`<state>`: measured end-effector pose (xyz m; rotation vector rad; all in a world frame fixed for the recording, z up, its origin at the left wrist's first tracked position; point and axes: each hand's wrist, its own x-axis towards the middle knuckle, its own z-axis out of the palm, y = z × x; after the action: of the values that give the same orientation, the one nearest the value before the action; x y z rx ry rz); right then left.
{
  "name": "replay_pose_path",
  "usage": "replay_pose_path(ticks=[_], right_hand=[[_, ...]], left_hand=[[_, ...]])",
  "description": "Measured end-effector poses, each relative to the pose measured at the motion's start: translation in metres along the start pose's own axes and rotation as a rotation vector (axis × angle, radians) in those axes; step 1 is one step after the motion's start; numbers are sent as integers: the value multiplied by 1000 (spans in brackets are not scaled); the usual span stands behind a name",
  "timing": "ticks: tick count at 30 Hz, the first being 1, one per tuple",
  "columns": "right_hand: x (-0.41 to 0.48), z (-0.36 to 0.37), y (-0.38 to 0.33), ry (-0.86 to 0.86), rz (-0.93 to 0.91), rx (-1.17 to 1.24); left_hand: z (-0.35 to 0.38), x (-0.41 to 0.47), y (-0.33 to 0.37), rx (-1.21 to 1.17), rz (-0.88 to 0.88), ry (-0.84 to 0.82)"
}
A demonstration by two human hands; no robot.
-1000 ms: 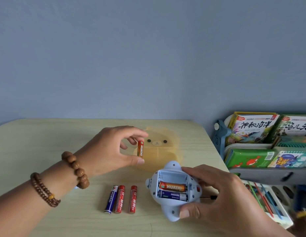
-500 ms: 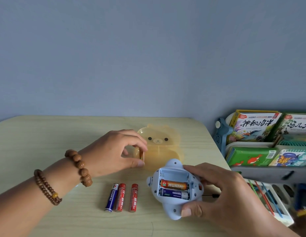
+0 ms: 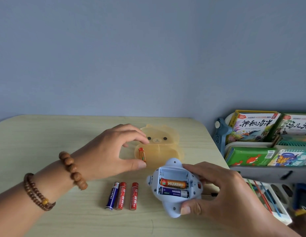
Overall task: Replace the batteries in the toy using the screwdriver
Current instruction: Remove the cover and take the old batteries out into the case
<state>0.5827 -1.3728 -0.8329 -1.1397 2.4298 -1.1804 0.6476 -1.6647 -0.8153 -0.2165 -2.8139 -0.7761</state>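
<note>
I'm mid-swap: left hand (image 3: 112, 151) open-fingered over a battery (image 3: 142, 154) in the tray (image 3: 166, 151), right hand (image 3: 222, 194) clasping the toy (image 3: 172, 187); next, lift out another cell

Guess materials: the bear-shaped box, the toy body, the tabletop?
Bear-shaped box: translucent amber plastic, glossy; the table shows through it. Toy body: opaque pale-blue moulded plastic, matte, with screw holes and moulded battery ribs. Tabletop: pale wood-grain surface, low sheen; laminate or solid wood, cannot tell.

Pale blue toy (image 3: 172, 205) face-down, compartment open w/ two batteries (image 3: 173, 188); three spares (image 3: 122, 195) beside it.
</note>
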Motion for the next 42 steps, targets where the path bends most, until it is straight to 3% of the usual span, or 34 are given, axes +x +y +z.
replay_pose_path(ticks=[3, 6, 13, 17, 23, 42], right_hand=[[0, 0, -1, 4, 14, 14], [0, -1, -3, 1, 41, 24], [-3, -7, -22, -34, 72, -122], [4, 1, -35, 36, 127, -195], [20, 19, -47, 77, 70, -319], [20, 35, -49, 146, 56, -280]], left_hand=[[-1, -19, 25, -120, 52, -24], [19, -35, 44, -65, 73, -93], [41, -34, 45, -103, 42, 44], [43, -34, 50, -118, 47, 50], [46, -36, 57, -144, 34, 55], [48, -33, 57, -183, 19, 92]])
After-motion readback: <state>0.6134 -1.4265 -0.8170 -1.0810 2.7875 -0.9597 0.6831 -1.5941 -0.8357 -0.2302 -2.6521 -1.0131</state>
